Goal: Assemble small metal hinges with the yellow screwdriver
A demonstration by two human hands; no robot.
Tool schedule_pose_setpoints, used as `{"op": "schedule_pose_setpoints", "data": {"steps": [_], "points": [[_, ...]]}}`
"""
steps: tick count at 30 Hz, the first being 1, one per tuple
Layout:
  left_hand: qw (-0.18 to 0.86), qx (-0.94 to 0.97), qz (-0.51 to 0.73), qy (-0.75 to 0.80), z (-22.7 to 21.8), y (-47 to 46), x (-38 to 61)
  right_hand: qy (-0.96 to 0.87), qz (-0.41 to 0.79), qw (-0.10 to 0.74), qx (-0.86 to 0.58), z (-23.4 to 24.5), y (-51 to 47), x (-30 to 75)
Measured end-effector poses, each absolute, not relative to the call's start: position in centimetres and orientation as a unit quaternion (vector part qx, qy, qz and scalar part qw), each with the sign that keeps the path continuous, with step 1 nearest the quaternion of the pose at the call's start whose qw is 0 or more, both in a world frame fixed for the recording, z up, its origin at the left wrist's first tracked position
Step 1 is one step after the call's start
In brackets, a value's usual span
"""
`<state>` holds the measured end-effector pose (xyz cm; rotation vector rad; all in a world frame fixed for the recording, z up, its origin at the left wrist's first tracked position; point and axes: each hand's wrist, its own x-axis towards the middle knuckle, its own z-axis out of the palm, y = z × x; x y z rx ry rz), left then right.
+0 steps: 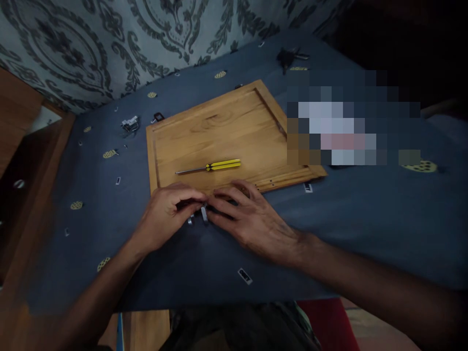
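Observation:
A wooden panel (223, 131) with a raised border lies flat on the blue cloth. On its face rests a screwdriver (223, 165) with a yellow handle, its shaft pointing left. At the panel's near edge my left hand (171, 209) is closed in a pinch, thumb and forefinger on a small silver metal fitting (204, 214). From the other side my right hand (252, 219) bends its fingers against the same fitting, thumb mostly hidden. A second silver part (190, 219) sticks out below the left fingers; whether the two are joined I cannot tell.
Small metal pieces (130, 126) lie on the cloth left of the panel, a dark clip-like item (158, 117) by its far left corner. Keys or a similar dark bunch (288, 57) sit at the back right. Pixelation hides something at right. A wooden cabinet (22, 161) stands left.

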<state>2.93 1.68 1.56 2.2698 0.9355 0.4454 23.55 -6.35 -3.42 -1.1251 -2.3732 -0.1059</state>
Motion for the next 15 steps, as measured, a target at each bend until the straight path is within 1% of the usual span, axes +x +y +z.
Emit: {"op": "schedule_pose_setpoints", "data": {"steps": [15], "points": [[0.293,0.872,0.174,0.352,1.54,1.32,3.19,-0.872,-0.032,0.256,-0.417,-3.36,-6.39,23.55]]}}
